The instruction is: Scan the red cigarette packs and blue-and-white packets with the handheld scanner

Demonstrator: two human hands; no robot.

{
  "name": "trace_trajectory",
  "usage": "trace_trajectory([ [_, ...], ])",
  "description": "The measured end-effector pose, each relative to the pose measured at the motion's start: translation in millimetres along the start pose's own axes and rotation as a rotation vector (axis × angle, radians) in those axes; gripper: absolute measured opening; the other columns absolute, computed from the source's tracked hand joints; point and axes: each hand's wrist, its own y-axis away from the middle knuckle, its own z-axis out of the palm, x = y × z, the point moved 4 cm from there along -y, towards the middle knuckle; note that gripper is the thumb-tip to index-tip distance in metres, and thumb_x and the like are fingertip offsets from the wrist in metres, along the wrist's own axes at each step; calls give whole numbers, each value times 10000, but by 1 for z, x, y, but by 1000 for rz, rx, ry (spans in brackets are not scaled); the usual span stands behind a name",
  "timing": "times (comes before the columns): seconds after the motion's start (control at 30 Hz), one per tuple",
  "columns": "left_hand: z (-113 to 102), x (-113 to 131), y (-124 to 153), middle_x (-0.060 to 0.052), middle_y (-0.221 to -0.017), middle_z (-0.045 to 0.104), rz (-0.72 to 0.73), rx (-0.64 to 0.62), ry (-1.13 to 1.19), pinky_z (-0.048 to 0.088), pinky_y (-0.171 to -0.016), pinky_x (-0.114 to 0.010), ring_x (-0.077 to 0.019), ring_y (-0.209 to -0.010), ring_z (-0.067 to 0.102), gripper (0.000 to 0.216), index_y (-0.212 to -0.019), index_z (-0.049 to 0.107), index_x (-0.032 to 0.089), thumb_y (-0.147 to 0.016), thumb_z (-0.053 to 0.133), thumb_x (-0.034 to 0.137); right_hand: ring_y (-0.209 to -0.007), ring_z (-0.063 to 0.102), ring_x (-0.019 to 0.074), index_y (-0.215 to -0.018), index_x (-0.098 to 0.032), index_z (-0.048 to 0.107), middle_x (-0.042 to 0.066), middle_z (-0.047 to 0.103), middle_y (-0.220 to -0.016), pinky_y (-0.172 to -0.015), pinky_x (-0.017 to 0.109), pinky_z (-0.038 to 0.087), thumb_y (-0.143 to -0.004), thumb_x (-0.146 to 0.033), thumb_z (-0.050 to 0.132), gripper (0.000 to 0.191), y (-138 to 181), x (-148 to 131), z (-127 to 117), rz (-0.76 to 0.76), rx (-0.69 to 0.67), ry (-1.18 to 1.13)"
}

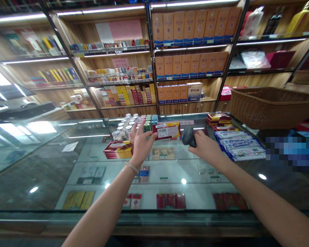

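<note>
My left hand (142,142) pinches the left end of a red and yellow chocolate bar (167,131), its barcode label facing me. Facing that label from the right is a dark barcode scanner (188,136), with my right hand (204,145) wrapped round its handle. A small gap separates scanner and bar. Just left of my left hand, a stack of similar chocolate bars (118,150) lies on the glass counter (180,171). Behind that stack stand several clear jars with pale lids (123,127) and small green tins (148,126).
More red and yellow bars (218,120) lie at the counter's right, beside blue and white packets (239,145). A wicker basket (273,106) stands at the far right. Cigarette packs (170,201) show beneath the glass. Shelves with orange boxes (189,29) line the wall.
</note>
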Motion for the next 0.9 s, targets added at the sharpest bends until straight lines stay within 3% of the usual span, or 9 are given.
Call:
trace_trajectory([
  [0.17, -4, 2, -3, 39, -1673, 435, -52, -17, -33, 162, -1277, -707, -379, -1603, 223, 266, -885, 815, 290, -965, 623, 455, -937, 733, 323, -1020, -206, 676, 111, 734, -1041, -742, 384, 555, -816, -343, 636, 248, -1, 3, -28, 48, 130, -326],
  [0.3, -6, 1, -4, 34, -1676, 432, -36, 6, -17, 163, -1287, -687, -368, -1602, 233, 303, -888, 812, 284, -979, 593, 472, -730, 722, 260, -949, -230, 684, 52, 747, -827, -640, 349, 539, -791, -305, 619, 187, 8, -10, -40, -14, 24, -648],
  [0.4, -7, -1, -4, 25, -1647, 477, -8, 56, -14, 189, -1281, -676, -367, -1591, 257, 287, -877, 812, 286, -970, 613, 470, -717, 723, 253, -986, -239, 693, 26, 734, -750, -638, 339, 544, -790, -340, 666, 223, 19, -28, -45, -131, -40, -771],
  [0.63, -8, -4, -6, 4, -1635, 496, -35, 61, -36, 215, -1294, -632, -354, -1585, 280, 244, -871, 814, 270, -956, 646, 425, -797, 738, 260, -973, -229, 684, 50, 782, -856, -698, 324, 530, -697, -266, 718, 280, 37, -54, -51, -181, -157, -735],
  [0.77, -7, -6, -6, 3, -1609, 528, -23, 91, -14, 217, -1300, -620, -363, -1572, 310, 206, -843, 814, 269, -936, 683, 397, -823, 735, 267, -1039, -204, 685, 71, 786, -889, -709, 317, 497, -715, -292, 718, 337, 39, -55, -52, -156, -248, -692],
  [0.9, -6, -8, -7, -2, -1603, 535, -7, 114, -8, 229, -1302, -614, -364, -1564, 330, 207, -818, 811, 266, -932, 693, 392, -868, 736, 286, -1109, -195, 685, 90, 795, -951, -735, 332, 486, -730, -318, 718, 400, 38, -52, -52, -147, -252, -665],
])
